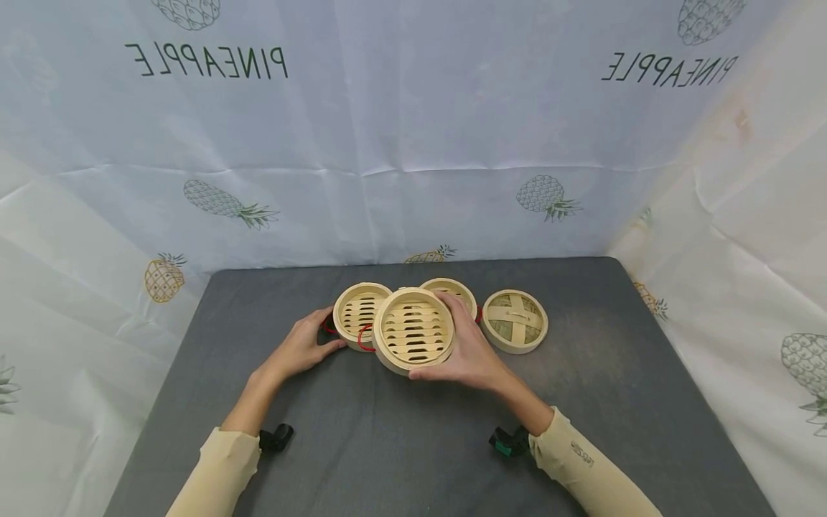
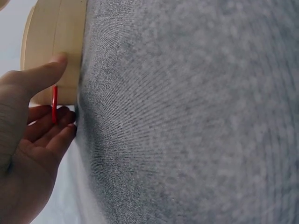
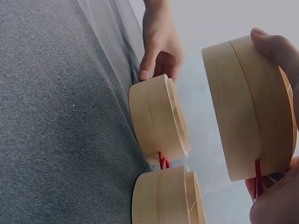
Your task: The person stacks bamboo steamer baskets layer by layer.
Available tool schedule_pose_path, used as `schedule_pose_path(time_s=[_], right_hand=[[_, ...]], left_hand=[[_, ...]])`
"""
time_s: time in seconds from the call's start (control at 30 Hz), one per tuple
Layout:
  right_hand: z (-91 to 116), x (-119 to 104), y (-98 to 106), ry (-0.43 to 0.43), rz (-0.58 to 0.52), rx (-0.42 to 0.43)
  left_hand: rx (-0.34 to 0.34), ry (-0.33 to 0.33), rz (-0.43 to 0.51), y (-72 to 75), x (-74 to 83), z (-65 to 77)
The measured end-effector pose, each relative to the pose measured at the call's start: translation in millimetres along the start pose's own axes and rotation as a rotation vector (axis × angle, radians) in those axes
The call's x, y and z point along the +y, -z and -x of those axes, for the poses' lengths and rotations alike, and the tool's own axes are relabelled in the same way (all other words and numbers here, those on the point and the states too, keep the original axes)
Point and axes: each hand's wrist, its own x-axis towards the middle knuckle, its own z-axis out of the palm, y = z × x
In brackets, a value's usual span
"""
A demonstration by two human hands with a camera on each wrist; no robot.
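Observation:
My right hand grips a round bamboo steamer basket by its right side, thumb at the near rim. The right wrist view shows this basket raised off the table, slatted bottom visible inside its rim and red cord loops at its sides. My left hand holds a second steamer basket standing on the table, thumb on its near wall and fingers round the far side. A red loop hangs beside those fingers. Behind the raised basket a third steamer basket is partly hidden.
A woven bamboo lid with a crossed band lies right of the baskets. All stand toward the back of the dark grey cloth-covered table. A pineapple-print curtain hangs behind and along both sides.

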Motion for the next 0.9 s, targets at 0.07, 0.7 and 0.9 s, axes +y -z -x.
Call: schedule_pose_path(time_s=[0.07,0.7,0.9], right_hand=[[-1.2,-1.7,0.0,0.002,-0.002,0.000],[-16.7,-3.7,-3.6,-0.047,0.014,-0.012],[-21.4,-2.8,-9.5,-0.073,0.032,-0.009]], left_hand=[[-0.002,0.001,-0.002,0.4,-0.2,0.2],[-0.008,-0.007,0.008,-0.5,-1.8,-0.9],[-0.009,-0.019,0.008,1.2,-2.8,-2.3]])
